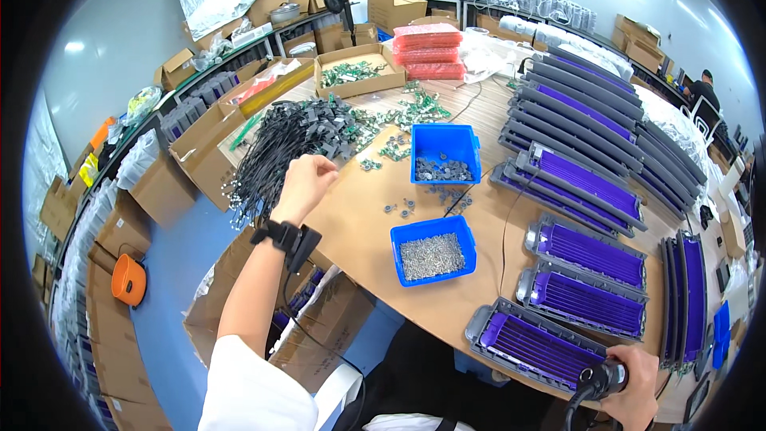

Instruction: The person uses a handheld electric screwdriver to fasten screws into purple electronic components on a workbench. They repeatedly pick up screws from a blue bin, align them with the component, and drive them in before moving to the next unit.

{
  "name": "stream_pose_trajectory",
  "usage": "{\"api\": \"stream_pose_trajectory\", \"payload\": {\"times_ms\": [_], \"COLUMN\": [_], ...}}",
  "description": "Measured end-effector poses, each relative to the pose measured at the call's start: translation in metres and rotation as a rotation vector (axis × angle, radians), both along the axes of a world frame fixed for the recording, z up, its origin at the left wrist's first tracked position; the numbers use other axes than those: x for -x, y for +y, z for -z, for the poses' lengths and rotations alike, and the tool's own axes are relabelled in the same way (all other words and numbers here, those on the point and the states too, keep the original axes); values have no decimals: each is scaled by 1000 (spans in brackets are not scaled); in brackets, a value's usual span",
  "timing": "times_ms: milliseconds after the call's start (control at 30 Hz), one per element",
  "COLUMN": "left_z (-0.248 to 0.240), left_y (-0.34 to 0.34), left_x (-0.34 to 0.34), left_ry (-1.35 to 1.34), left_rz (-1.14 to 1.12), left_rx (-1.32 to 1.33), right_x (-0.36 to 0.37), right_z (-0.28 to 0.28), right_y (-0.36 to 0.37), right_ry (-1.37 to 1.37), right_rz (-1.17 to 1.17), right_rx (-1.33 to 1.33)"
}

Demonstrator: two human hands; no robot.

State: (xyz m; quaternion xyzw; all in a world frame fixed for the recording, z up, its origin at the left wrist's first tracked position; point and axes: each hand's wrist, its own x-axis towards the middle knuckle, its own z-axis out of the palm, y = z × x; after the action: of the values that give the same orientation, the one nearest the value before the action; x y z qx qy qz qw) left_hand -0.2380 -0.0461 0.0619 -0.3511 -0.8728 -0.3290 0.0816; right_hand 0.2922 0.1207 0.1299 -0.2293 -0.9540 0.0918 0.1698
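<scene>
My left hand [305, 182], a black band with a small box [289, 241] on its wrist, is raised beside a heap of black cables [275, 140] with grey connectors. Its fingers are curled together, and whatever they may hold cannot be made out. At the lower right, my right hand [636, 385] is wrapped round a black corded electric screwdriver [604, 381]. The tool lies over the right end of the nearest grey-and-purple slatted panel [535, 345]. Two similar panels [586, 299] lie just beyond it.
A blue bin of small screws [432, 258] and a blue bin of grey round parts [444, 153] stand mid-table. Loose parts [403, 207] lie between them. Green circuit boards [419, 108] are scattered farther back. Stacked panels [570, 124] line the right. Cardboard boxes [323, 335] stand below the table's left edge.
</scene>
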Motion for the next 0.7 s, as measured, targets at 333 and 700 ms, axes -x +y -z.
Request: {"api": "stream_pose_trajectory", "payload": {"times_ms": [333,700], "left_z": [26,0], "left_y": [49,70], "left_x": [77,103], "left_ry": [560,785], "left_rz": [89,227], "left_rx": [158,-14], "right_x": [4,8], "right_z": [0,-2], "right_y": [-2,-1], "right_ry": [-52,-7], "right_rz": [4,18], "right_rx": [63,48]}}
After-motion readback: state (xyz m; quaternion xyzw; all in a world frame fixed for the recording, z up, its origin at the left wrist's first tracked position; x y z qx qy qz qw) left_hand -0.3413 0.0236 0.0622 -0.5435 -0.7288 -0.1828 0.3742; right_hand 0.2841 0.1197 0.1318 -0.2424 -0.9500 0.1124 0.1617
